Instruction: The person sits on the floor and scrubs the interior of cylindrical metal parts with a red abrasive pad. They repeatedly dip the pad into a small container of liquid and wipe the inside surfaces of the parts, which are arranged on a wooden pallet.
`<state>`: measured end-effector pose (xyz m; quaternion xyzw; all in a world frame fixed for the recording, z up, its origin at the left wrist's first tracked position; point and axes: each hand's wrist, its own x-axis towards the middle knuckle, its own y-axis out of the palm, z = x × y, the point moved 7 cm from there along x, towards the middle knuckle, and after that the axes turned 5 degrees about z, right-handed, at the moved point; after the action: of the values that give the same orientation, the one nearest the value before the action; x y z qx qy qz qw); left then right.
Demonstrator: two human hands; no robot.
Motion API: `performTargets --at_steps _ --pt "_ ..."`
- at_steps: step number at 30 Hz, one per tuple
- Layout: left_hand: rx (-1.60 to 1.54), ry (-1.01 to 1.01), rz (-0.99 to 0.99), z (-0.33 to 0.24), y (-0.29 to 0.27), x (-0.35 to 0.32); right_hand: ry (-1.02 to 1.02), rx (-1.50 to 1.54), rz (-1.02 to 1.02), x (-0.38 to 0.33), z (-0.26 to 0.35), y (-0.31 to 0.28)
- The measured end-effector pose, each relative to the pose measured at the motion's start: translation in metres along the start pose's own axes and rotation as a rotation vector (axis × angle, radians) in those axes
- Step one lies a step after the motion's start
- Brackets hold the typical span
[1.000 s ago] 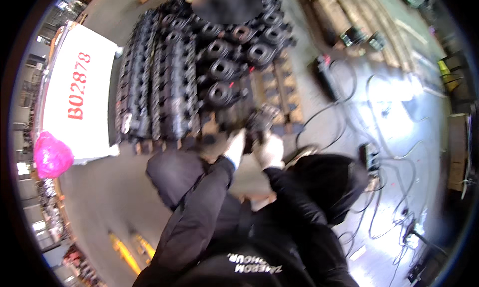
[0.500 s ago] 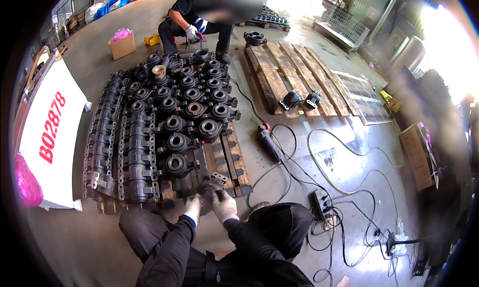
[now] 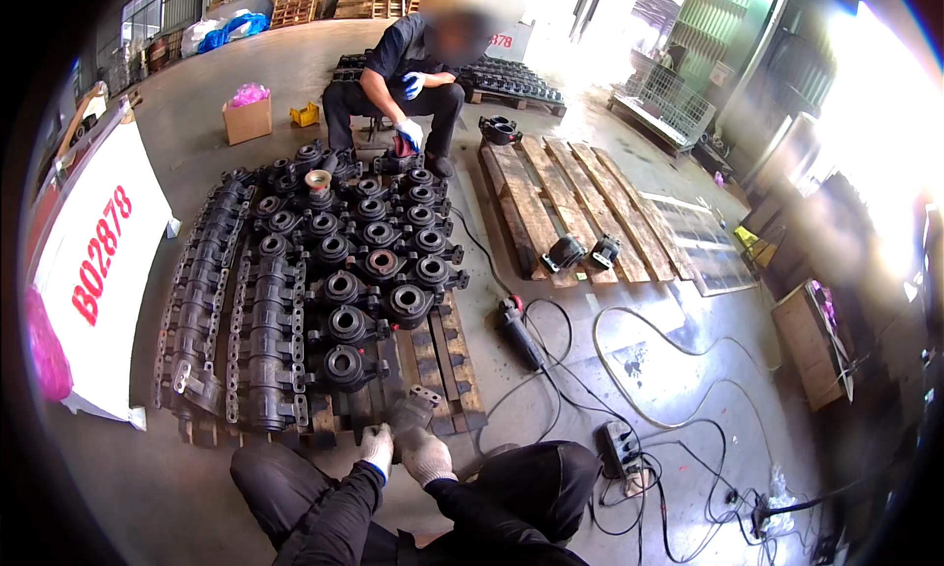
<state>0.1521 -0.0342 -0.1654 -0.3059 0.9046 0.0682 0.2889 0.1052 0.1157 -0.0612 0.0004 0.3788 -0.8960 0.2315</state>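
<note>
Since the earlier frame the co-worker's gloved hands have parted: the raised hand (image 3: 414, 84) is now up in front of the torso, while the lower hand (image 3: 408, 133) is down at the castings with a red cloth (image 3: 400, 150). The view has tipped upward too, so the wearer's hands sit lower in it. Both wear knitted white gloves. The right hand (image 3: 426, 456) has its fingers bent around the near, right side of a dark metal bracket casting (image 3: 409, 413); the left hand (image 3: 377, 446) is closed against its near left side, though its fingertips are too blurred to tell exactly how they meet it.

The casting is held over the near edge of the wooden pallet (image 3: 450, 356), just beyond the knees — to the right of and nearer than the closest ring-topped casting (image 3: 344, 367). Its long axis runs from between the hands away from the person and slightly to the right. The drilled flange plate (image 3: 425, 395) is at the far end, its own length lying crosswise and sloping down to the right in the view. Motion blur hides the body's finer shape. An angle grinder (image 3: 519, 332) lies on the floor, right of the pallet.
</note>
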Motion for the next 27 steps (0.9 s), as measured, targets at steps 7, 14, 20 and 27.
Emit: performTargets --at_steps 7,14,20,27 --pt "-0.056 -0.040 0.020 0.001 0.014 -0.010 0.042 -0.046 0.082 -0.006 -0.024 0.006" --pt "0.085 0.013 0.066 -0.033 0.022 -0.025 0.032 0.246 -0.124 -0.007 -0.020 -0.030" --pt "0.184 -0.001 0.059 -0.037 0.000 -0.034 -0.067 0.217 -0.127 -0.021 0.011 -0.019" --pt "-0.051 -0.114 0.172 -0.044 0.007 -0.035 0.278 0.490 0.048 -0.009 -0.006 -0.042"
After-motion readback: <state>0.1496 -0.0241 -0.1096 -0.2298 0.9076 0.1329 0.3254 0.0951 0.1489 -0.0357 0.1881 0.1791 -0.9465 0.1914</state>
